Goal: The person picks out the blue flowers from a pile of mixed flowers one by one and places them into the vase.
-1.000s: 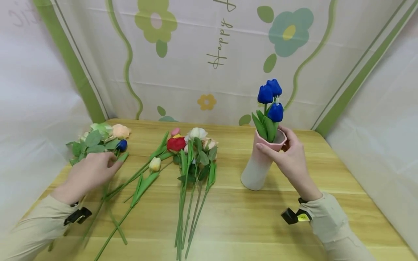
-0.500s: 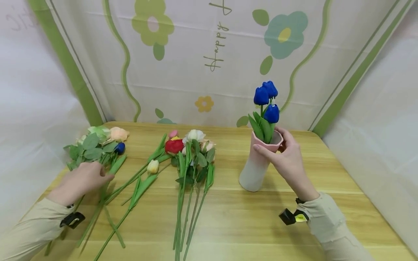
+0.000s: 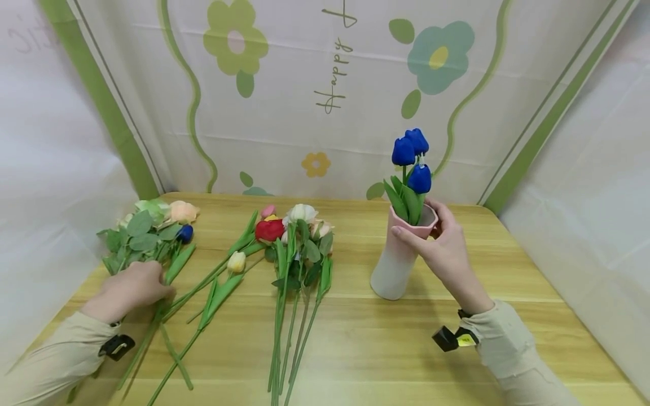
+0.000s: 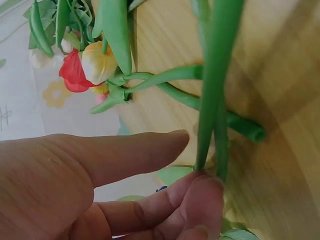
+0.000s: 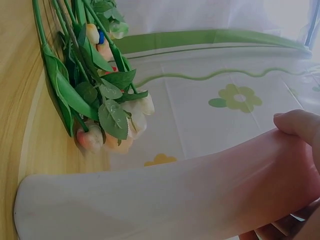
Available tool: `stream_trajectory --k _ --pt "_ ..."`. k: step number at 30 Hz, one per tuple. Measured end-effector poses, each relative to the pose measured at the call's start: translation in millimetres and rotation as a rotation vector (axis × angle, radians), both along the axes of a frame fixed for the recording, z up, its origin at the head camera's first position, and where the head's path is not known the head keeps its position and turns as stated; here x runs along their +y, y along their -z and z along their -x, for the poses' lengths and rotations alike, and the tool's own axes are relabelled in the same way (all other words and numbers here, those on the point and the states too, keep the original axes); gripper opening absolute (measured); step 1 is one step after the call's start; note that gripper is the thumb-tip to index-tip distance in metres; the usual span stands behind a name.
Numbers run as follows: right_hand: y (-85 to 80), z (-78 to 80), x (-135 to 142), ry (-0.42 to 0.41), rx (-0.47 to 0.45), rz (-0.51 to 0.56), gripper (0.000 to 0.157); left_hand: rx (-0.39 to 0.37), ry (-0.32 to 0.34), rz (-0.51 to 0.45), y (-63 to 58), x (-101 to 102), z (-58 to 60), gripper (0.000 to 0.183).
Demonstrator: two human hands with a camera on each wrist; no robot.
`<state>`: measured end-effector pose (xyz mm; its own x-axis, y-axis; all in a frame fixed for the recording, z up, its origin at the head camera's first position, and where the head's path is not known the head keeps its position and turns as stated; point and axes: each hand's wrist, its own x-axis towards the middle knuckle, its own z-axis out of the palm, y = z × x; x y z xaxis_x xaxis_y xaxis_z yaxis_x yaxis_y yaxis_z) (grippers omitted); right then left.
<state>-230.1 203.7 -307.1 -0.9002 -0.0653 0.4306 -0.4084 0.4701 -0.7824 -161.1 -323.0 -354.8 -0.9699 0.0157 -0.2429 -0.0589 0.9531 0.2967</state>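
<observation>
My right hand [image 3: 447, 248] grips the pink rim of a pink-and-white vase [image 3: 393, 268], thumb on the near side and fingers behind. The vase's base is at the tabletop, and three blue tulips [image 3: 419, 179] with green leaves stand in it. On the left, my left hand [image 3: 137, 287] is over the stems of a flower pile, near the long leaf below a lying blue tulip [image 3: 185, 233]. In the left wrist view, its fingertips touch green stems [image 4: 212, 90]. The thumb is straight, with a gap to the fingers.
A bunch with a red flower [image 3: 269, 229] and white blooms [image 3: 302, 213] lies mid-table. A yellow tulip [image 3: 236, 261] lies between it and the left pile, which includes peach [image 3: 184, 211] and pale green flowers [image 3: 153, 211]. Printed cloth [image 3: 284, 113] hangs behind the wooden table [image 3: 355, 338].
My left hand has moved back from the blooms, down along the stems toward me. My right hand keeps holding the vase. The whole head view has shifted slightly.
</observation>
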Motion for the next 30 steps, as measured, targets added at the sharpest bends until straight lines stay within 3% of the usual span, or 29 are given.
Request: stream_trajectory --k 14,20,30 --pt "1.2 -0.4 0 -0.015 -0.003 0.019 0.073 0.003 0.017 -0.014 -1.7 1 -2.4 0.032" --pt "1.0 -0.7 0 -0.011 -0.006 0.018 0.074 0.086 0.034 -0.024 -8.3 8 -4.3 0.043" --pt "1.3 -1.4 0 -0.015 -0.015 0.021 0.074 0.231 0.079 -0.04 -25.8 33 -5.1 0.044"
